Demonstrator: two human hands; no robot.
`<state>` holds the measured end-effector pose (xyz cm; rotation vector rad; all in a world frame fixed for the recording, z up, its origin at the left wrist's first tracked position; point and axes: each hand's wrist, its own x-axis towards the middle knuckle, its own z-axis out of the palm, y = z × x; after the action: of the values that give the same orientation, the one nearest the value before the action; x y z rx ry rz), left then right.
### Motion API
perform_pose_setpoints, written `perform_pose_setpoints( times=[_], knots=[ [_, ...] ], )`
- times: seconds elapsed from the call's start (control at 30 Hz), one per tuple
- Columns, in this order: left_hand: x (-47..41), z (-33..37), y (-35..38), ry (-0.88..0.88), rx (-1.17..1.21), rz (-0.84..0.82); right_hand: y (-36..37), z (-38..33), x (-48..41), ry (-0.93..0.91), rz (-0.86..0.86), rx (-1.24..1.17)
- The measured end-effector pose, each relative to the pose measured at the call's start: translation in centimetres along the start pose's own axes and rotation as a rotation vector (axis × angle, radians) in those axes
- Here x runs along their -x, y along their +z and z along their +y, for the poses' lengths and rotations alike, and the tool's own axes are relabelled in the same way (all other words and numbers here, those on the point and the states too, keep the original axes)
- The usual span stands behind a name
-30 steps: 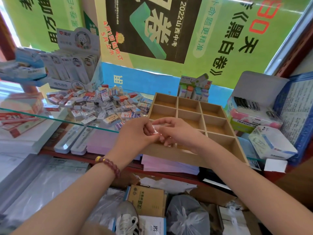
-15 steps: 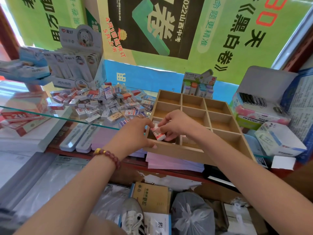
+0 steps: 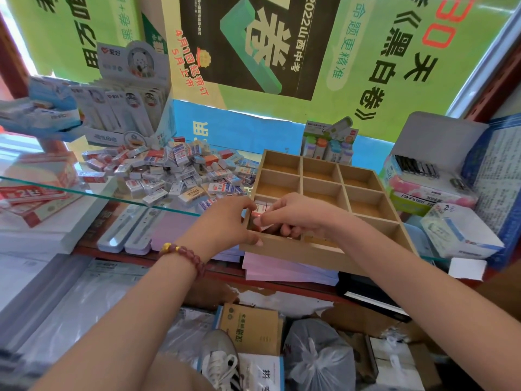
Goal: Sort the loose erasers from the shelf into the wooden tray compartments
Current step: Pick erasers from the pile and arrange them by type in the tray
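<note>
Spanning the frame, glass shelf (image 3: 84, 190) carries all task items. Wooden tray (image 3: 304, 251) sits on its right half, nine compartments visible; the far two rows hold nothing visible. Loose eraser pile (image 3: 174, 176) lies left of the tray, the nearest pieces touching its left wall. Both hands meet at the near-left compartment. Left hand (image 3: 225, 221) curls over that corner, thumb on the front wall, fingertips against the eraser. Right hand (image 3: 298, 215) pinches the eraser (image 3: 259, 218), white with a red end, low inside the compartment. Whether it touches the floor: cannot tell. Beaded bracelet (image 3: 186, 256) on the left wrist.
</note>
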<state>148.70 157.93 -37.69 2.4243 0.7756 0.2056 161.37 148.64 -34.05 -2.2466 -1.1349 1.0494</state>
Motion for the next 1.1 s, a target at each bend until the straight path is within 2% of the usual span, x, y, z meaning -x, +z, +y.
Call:
perform_pose_setpoints(
  times=[0.07, 0.17, 0.27, 0.37, 0.47, 0.57, 0.7, 0.77, 0.9, 1.0, 1.1],
  knots=[
    [0.2, -0.1, 0.0, 0.007, 0.027, 0.005, 0.2, 0.2, -0.1, -0.045, 0.049, 0.049],
    [0.3, -0.3, 0.1, 0.004, 0.066, 0.005, 1.3, 0.7, -0.4, -0.186, 0.219, 0.15],
    [0.2, -0.4, 0.1, 0.013, 0.072, 0.009, 2.6, 1.0, -0.2, -0.323, 0.331, 0.318],
    [0.2, -0.4, 0.2, 0.02, 0.097, 0.011, 2.8, 1.4, 0.0, -0.423, 0.268, 0.416],
    [0.4, -0.4, 0.2, 0.02, 0.114, 0.022, 1.3, 1.2, -0.3, -0.348, 0.101, 0.37],
    [0.5, -0.4, 0.2, 0.017, 0.127, 0.021, 1.0, 0.7, -0.4, -0.343, 0.101, 0.396],
    [0.4, -0.5, 0.2, 0.018, 0.16, 0.014, 0.7, -0.3, -0.1, -0.463, 0.162, 0.852],
    [0.3, -0.4, 0.2, 0.007, 0.158, 0.011, -0.3, -0.3, -0.2, -0.488, 0.118, 0.8],
    [0.2, -0.4, 0.1, 0.002, 0.156, 0.002, -0.7, 0.4, -0.9, -0.536, 0.05, 0.458],
    [0.1, -0.4, 0.1, -0.01, 0.152, -0.001, -0.3, 0.4, -1.3, -0.547, 0.052, 0.48],
    [-0.1, -0.4, 0.2, -0.006, 0.152, 0.007, -0.5, -0.6, -1.4, -0.547, 0.043, 0.649]
  ],
)
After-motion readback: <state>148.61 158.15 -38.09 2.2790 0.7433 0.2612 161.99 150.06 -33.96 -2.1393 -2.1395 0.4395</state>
